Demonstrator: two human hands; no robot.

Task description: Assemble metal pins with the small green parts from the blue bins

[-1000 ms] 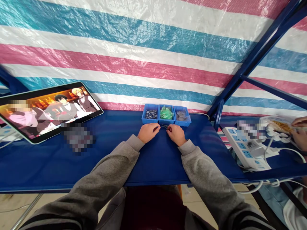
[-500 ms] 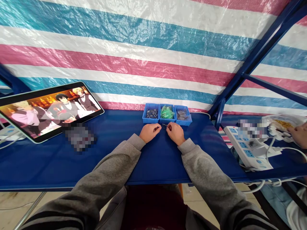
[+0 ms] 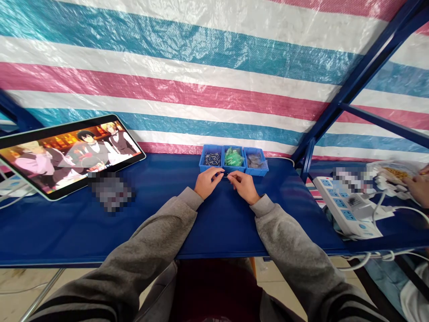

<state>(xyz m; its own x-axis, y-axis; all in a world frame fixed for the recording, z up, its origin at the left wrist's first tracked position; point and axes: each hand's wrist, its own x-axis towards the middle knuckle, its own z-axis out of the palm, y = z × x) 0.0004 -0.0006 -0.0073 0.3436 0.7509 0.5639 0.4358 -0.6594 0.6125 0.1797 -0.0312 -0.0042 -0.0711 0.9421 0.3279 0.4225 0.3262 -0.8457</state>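
My left hand [image 3: 205, 183] is closed in a pinch just in front of the left blue bin [image 3: 210, 169]. Whatever lies between its fingertips is too small to make out. Facing it, my right hand [image 3: 246, 185] pinches a thin metal pin [image 3: 229, 176] that points toward the left hand. Short dark and silvery metal pins [image 3: 212, 159] fill the left bin. The middle blue bin [image 3: 232, 169] has green plastic pieces [image 3: 233, 157] in it, and the right blue bin [image 3: 257, 171] has greyish translucent pieces [image 3: 255, 160].
A tablet [image 3: 77, 154] playing a cartoon leans at the left, with a blurred-out object [image 3: 112, 192] before it. To the right are a blue metal frame [image 3: 321, 120], a white power strip [image 3: 345, 208] with cables, and another person's hand [image 3: 418, 188] by a bag of yellowish pieces [image 3: 397, 172].
My fingertips have drawn slightly apart, and the left fingers have lifted a little. The thin pieces that spanned the gap now show less. The bins have not moved.
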